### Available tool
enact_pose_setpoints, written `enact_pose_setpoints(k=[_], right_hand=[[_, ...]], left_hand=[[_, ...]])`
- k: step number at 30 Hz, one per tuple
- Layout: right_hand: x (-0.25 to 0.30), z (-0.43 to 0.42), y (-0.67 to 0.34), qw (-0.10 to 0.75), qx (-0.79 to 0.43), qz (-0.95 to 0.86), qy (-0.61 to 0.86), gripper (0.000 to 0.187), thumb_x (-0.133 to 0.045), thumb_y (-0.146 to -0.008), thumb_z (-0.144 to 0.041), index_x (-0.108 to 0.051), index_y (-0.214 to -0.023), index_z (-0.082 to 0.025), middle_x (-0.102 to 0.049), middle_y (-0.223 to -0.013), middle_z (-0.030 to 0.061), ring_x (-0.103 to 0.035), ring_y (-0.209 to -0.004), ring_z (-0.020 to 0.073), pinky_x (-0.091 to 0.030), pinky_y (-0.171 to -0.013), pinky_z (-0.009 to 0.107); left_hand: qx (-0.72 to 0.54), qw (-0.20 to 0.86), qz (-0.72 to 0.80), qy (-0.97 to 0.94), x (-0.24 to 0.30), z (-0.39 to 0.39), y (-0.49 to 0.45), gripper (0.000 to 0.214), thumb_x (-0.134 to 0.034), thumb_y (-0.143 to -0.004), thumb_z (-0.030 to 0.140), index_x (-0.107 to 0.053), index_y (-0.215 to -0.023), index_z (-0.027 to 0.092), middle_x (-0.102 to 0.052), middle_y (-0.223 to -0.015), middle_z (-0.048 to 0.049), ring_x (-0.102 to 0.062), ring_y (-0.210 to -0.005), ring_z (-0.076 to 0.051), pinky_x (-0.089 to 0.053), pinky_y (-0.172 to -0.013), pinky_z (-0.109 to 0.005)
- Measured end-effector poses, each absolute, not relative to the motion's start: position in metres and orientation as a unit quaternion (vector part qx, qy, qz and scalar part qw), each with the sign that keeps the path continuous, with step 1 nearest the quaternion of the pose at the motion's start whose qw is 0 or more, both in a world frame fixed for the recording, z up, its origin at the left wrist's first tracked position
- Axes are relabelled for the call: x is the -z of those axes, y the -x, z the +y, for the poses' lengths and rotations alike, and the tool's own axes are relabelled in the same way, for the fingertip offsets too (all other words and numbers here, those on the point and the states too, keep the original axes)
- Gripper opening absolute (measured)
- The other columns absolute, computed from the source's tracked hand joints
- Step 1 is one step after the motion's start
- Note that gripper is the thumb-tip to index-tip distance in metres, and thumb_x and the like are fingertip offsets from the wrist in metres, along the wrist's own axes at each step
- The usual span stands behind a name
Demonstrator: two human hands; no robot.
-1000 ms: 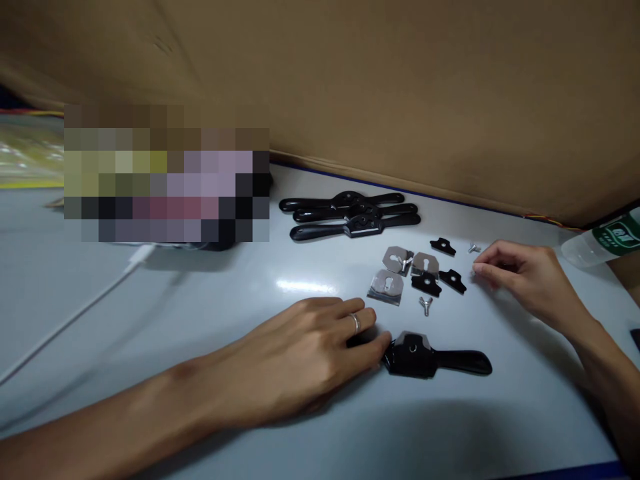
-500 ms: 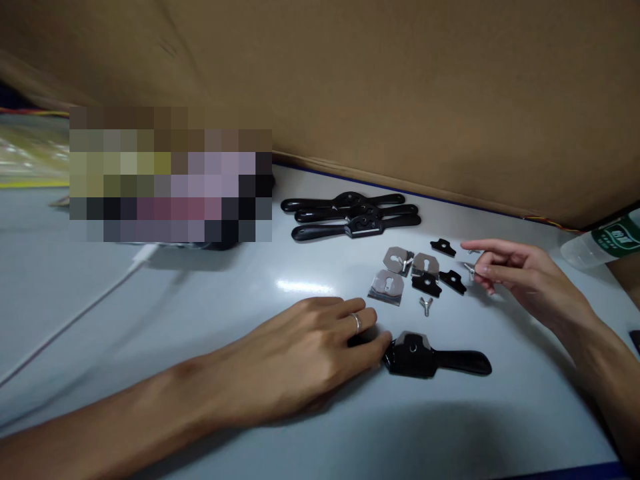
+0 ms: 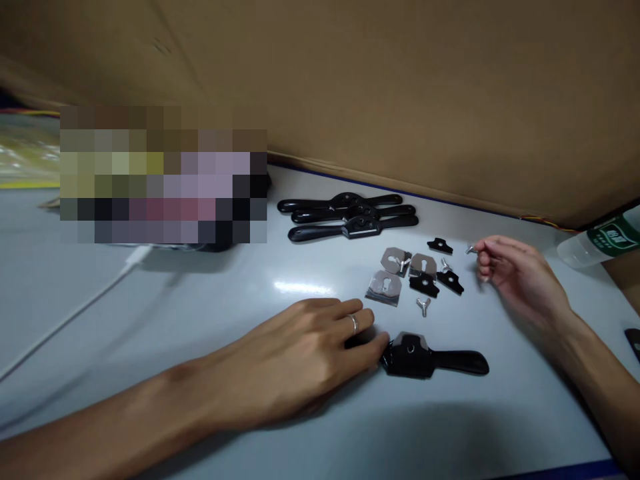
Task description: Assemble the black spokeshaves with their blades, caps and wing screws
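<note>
My left hand [image 3: 320,343] is closed around the left handle of a black spokeshave [image 3: 410,357], which lies on the table with a steel blade edge showing behind its black cap. Its right handle points free to the right. My right hand [image 3: 515,273] is at the far right of the loose parts, thumb and forefinger pinched on a small silver wing screw [image 3: 471,250]. Left of those fingers lie another wing screw [image 3: 445,265], a black cap [image 3: 440,245] and several more caps. Steel blades [image 3: 385,287] with keyhole slots lie further left, and a wing screw [image 3: 423,307] sits in front.
Behind the parts, three black spokeshave bodies [image 3: 363,228] lie side by side. A clear bottle with a green label [image 3: 613,237] lies at the right. Cardboard [image 3: 400,93] walls the back. At the left are a blurred-out patch and a white cable [image 3: 75,313].
My right hand has let go of one wing screw beside the black caps and moved slightly back to take another. The left hand has stayed on the spokeshave; the view has shifted slightly.
</note>
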State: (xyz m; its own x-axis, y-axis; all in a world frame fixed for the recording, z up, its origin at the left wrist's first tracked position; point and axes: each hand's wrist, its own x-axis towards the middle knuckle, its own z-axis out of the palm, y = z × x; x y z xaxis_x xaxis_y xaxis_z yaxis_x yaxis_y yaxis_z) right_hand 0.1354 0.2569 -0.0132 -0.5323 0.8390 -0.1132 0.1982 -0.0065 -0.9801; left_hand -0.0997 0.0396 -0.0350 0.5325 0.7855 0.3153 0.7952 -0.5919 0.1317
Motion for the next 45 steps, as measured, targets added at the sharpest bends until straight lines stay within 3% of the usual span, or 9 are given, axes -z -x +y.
enact_pose_setpoints(k=[4,7,10,13,20,26,39,42,45], right_hand=[[0.017,0.262,-0.139,0.320,-0.354,-0.769,0.425,0.026,-0.067,-0.087,-0.042,-0.061,-0.070,-0.023,-0.058,-0.066,-0.0001,-0.050,-0.058,0.0152,-0.040,-0.056,0.030],[0.024,0.273,-0.142,0.284,-0.187,-0.838,0.428,0.019,-0.064,-0.089,-0.041,-0.065,-0.082,-0.023,-0.065,-0.073,0.0014,-0.055,-0.064,0.0183,-0.042,-0.063,0.033],[0.033,0.283,-0.143,0.234,-0.117,-0.866,0.427,0.026,-0.063,-0.089,-0.047,-0.066,-0.097,-0.022,-0.066,-0.079,0.0037,-0.059,-0.070,0.0213,-0.043,-0.068,0.035],[0.039,0.287,-0.142,0.200,-0.084,-0.880,0.423,0.027,-0.063,-0.089,-0.048,-0.065,-0.092,-0.022,-0.066,-0.079,0.0034,-0.058,-0.068,0.0207,-0.040,-0.065,0.033],[0.032,0.284,-0.143,0.167,-0.105,-0.894,0.402,0.007,-0.057,-0.082,-0.027,-0.058,-0.077,-0.023,-0.067,-0.073,0.0021,-0.060,-0.066,0.0194,-0.041,-0.065,0.031],[0.023,0.278,-0.147,0.151,-0.093,-0.903,0.391,0.002,-0.053,-0.082,-0.023,-0.054,-0.081,-0.024,-0.064,-0.070,0.0014,-0.057,-0.062,0.0191,-0.039,-0.064,0.032],[0.026,0.273,-0.142,0.178,-0.095,-0.892,0.404,0.012,-0.058,-0.074,-0.016,-0.052,-0.080,-0.024,-0.057,-0.065,-0.0027,-0.049,-0.057,0.0155,-0.035,-0.061,0.030],[0.022,0.271,-0.140,0.203,-0.183,-0.869,0.413,0.020,-0.060,-0.072,-0.018,-0.062,-0.091,-0.023,-0.058,-0.067,-0.0022,-0.049,-0.058,0.0153,-0.036,-0.061,0.031],[0.013,0.262,-0.136,0.227,-0.410,-0.786,0.404,0.020,-0.064,-0.073,-0.025,-0.070,-0.093,-0.021,-0.056,-0.069,-0.0011,-0.046,-0.057,0.0136,-0.037,-0.057,0.030]], left_hand=[[0.176,0.011,-0.451,0.875,0.037,0.039,0.100,0.027,-0.055,-0.091,0.010,-0.062,-0.117,0.013,-0.064,-0.088,-0.0050,-0.059,-0.073,-0.019,-0.047,-0.059,-0.034],[0.174,0.011,-0.452,0.875,0.037,0.039,0.100,0.027,-0.056,-0.091,0.010,-0.062,-0.118,0.013,-0.064,-0.088,-0.0044,-0.059,-0.073,-0.019,-0.047,-0.059,-0.035],[0.172,0.012,-0.454,0.874,0.036,0.040,0.100,0.027,-0.057,-0.091,0.011,-0.062,-0.118,0.013,-0.064,-0.089,-0.0043,-0.059,-0.074,-0.019,-0.048,-0.060,-0.035],[0.176,0.016,-0.452,0.874,0.036,0.041,0.099,0.026,-0.058,-0.091,0.012,-0.062,-0.117,0.013,-0.064,-0.088,-0.0040,-0.059,-0.074,-0.019,-0.048,-0.059,-0.035],[0.175,0.007,-0.453,0.874,0.038,0.040,0.100,0.030,-0.058,-0.090,0.010,-0.062,-0.119,0.013,-0.062,-0.087,-0.0037,-0.057,-0.073,-0.020,-0.045,-0.059,-0.036],[0.177,0.012,-0.450,0.875,0.037,0.039,0.100,0.028,-0.057,-0.090,0.010,-0.061,-0.118,0.013,-0.063,-0.086,-0.0041,-0.056,-0.073,-0.019,-0.044,-0.060,-0.034],[0.176,0.010,-0.450,0.875,0.038,0.039,0.100,0.028,-0.055,-0.092,0.011,-0.062,-0.119,0.013,-0.062,-0.087,-0.0039,-0.055,-0.072,-0.018,-0.043,-0.060,-0.034],[0.175,0.009,-0.449,0.876,0.038,0.039,0.100,0.027,-0.055,-0.093,0.011,-0.062,-0.119,0.013,-0.062,-0.087,-0.0039,-0.056,-0.073,-0.018,-0.044,-0.060,-0.034],[0.174,0.008,-0.452,0.875,0.038,0.039,0.101,0.027,-0.056,-0.092,0.010,-0.062,-0.118,0.013,-0.062,-0.088,-0.0040,-0.056,-0.073,-0.019,-0.043,-0.060,-0.034]])
